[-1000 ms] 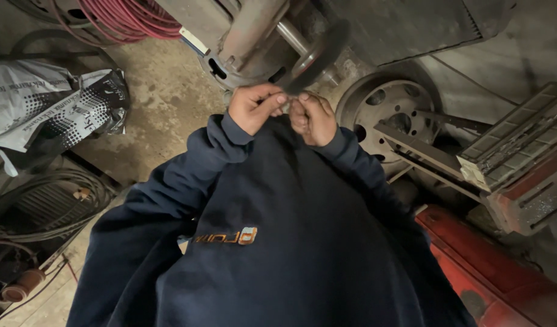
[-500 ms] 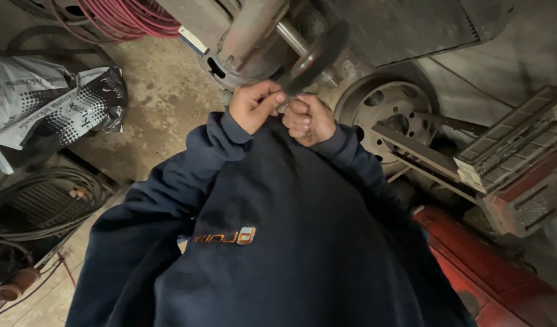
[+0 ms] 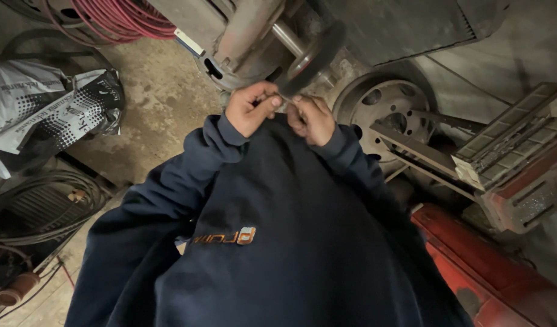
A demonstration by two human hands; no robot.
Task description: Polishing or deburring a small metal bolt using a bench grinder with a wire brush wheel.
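While both hands meet just above the dark blue sweatshirt (image 3: 303, 242), the left hand (image 3: 251, 109) is curled closed, its thumb and forefinger pinching something small that the fingers hide. The right hand (image 3: 312, 120) is also closed, fingertips pressed against the same hidden piece, touching the left. Just above them a dark grinding disc (image 3: 315, 54) sits on a metal shaft (image 3: 287, 37); the shaft's long axis runs from upper left down to lower right, and the disc's lower edge points toward the hands. A steel wheel rim (image 3: 381, 106) lies to the right, a red hose coil (image 3: 121, 18) upper left, and a printed sack (image 3: 48, 109) on the concrete floor (image 3: 157, 103).
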